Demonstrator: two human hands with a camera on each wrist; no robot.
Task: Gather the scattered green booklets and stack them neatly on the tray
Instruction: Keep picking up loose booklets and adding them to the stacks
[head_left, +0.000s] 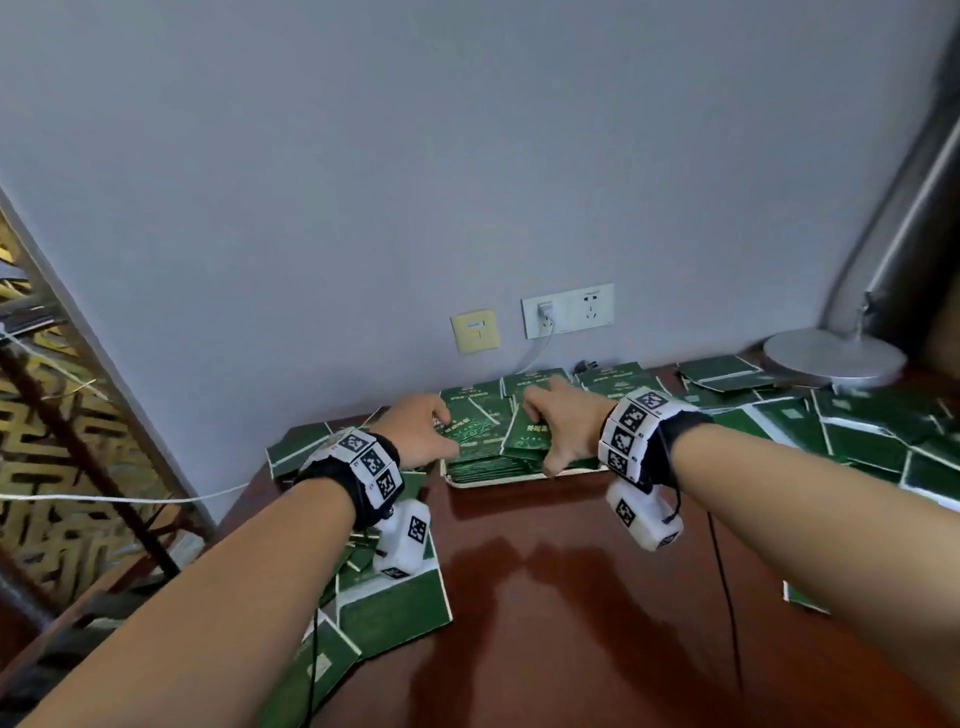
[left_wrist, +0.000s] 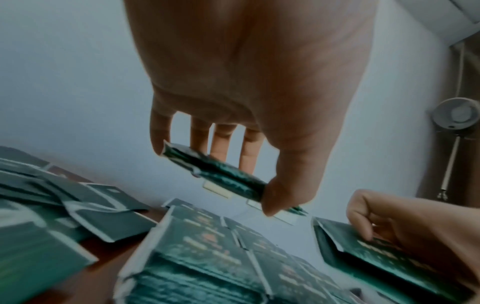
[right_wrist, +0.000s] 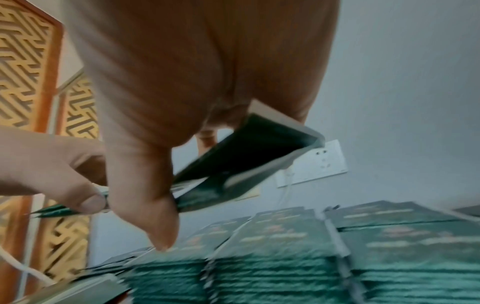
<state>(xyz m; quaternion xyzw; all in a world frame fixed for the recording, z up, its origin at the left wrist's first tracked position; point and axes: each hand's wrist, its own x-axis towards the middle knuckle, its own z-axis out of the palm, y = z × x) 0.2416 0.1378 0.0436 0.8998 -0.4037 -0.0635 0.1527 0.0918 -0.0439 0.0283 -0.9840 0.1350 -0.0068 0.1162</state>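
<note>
Tray (head_left: 470, 481): only the near rim shows, the rest hidden under stacks (head_left: 483, 460) of booklets. Cover print on stacks: blurred in both wrist views, illegible. Lamp (head_left: 836, 358), far right: head cut off by the picture's edge; loose booklets (head_left: 384, 613), near left: partly hidden behind the left forearm.

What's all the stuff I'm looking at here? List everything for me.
Booklets: many, green, scattered over the table at left and right.
Stacked booklets: several piles, green, on the tray.
Tray: one, white, mid-table near the wall.
Table: one, reddish-brown.
Wall sockets: white, a charger plugged in.
Lamp base: one, silver, far right.
Left hand: pinches a green booklet.
Right hand: holds a green booklet.
</note>
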